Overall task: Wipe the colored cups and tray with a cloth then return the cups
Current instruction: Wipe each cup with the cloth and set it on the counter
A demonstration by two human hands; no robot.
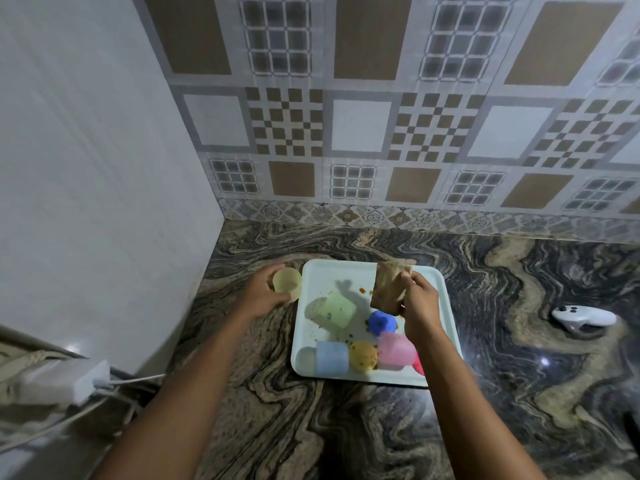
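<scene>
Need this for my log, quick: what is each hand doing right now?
Left hand: holds the pale yellow cup, left of the tray.
Right hand: pinches the brown cloth over the tray.

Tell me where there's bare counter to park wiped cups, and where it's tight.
Free: the counter between the tray's right rim and the white controller, and the strip behind the tray up to the tiled wall. Left of the tray, the left hand holds a yellow cup over a narrower gap. Crowded: the tray's front half, packed with cups.
</scene>
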